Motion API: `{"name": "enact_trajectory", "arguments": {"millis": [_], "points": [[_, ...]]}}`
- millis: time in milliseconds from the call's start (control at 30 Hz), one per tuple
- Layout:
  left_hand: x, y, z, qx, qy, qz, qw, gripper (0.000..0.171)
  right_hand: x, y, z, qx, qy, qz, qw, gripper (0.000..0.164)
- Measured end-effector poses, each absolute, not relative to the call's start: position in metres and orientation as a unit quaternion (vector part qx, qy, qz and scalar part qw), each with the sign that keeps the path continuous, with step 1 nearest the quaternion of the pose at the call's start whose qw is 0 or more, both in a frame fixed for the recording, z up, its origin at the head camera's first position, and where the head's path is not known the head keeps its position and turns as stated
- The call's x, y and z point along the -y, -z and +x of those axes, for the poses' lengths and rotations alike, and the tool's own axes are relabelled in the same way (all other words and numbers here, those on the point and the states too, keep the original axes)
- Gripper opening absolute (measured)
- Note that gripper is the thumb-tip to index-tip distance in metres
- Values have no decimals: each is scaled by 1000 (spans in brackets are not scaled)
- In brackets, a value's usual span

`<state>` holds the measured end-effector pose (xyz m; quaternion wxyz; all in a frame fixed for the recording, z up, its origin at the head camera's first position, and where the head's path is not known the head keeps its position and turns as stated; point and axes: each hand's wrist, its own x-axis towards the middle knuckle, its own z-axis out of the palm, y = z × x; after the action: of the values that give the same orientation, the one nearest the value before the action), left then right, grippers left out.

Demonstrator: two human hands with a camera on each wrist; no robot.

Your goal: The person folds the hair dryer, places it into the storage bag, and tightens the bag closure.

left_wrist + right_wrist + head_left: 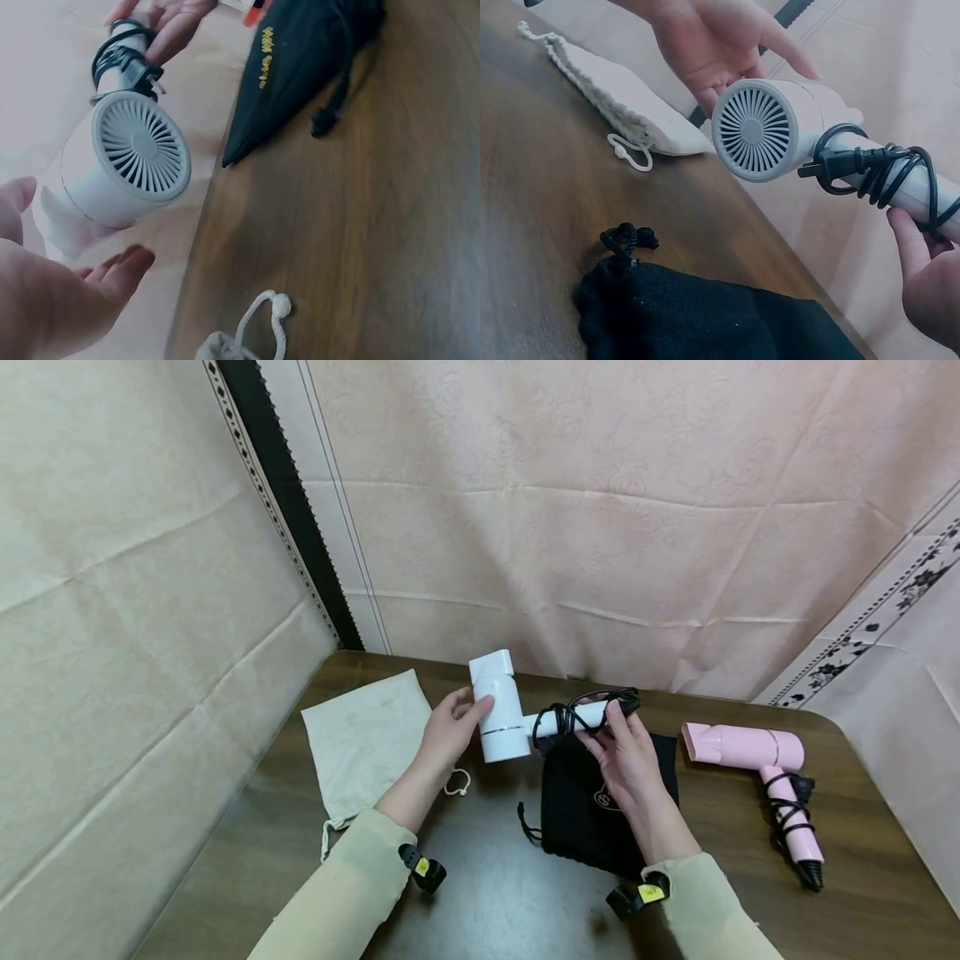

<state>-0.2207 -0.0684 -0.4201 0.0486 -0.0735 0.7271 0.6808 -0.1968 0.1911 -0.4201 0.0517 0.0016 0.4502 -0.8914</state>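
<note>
A white hair dryer [502, 718] is held up over the back of the table, its black cord [900, 169] wound around the handle. My right hand [626, 760] grips the handle near its end. Around the barrel are the thumb and fingers of my left hand [450, 727], the thumb lying on the near side. Both wrist views show the round slotted grille [144, 146] at the barrel's rear. Below the right hand lies a black drawstring pouch [577, 810], partly covered by that hand. A white drawstring pouch [367, 735] lies flat left of the left hand.
A pink hair dryer [750, 747] with its cord wrapped around the handle lies at the right side of the brown table [495, 877]. Fabric-covered walls [600, 543] stand behind and beside the table. Each wrist wears a black camera strap.
</note>
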Motion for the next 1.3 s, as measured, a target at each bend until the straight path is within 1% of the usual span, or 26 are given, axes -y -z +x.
{"name": "enact_trajectory", "arguments": {"millis": [133, 267, 333, 467, 633, 767, 967, 1133, 1300], "points": [[71, 426, -229, -633, -762, -79, 110, 65, -195, 419, -196, -440, 896, 3, 57, 46], [75, 431, -236, -555, -813, -79, 156, 59, -199, 419, -195, -432, 899, 2, 67, 45], [76, 433, -238, -524, -830, -75, 175, 61, -201, 419, -195, -428, 901, 0, 72, 44], [79, 436, -239, -490, -843, -62, 212, 72, -204, 420, -194, -419, 905, -4, 79, 41], [80, 436, -239, -477, -844, -43, 241, 83, -206, 424, -195, -415, 906, -3, 82, 37], [79, 435, -238, -471, -844, -31, 253, 82, -208, 428, -196, -409, 909, 2, 84, 37], [78, 434, -237, -478, -839, -27, 257, 73, -212, 432, -198, -391, 915, 12, 97, 37], [75, 434, -233, -511, -824, -17, 242, 65, -214, 433, -199, -382, 917, 34, 108, 36], [71, 435, -232, -541, -810, -37, 224, 67, -214, 433, -200, -388, 913, 46, 118, 39]]}}
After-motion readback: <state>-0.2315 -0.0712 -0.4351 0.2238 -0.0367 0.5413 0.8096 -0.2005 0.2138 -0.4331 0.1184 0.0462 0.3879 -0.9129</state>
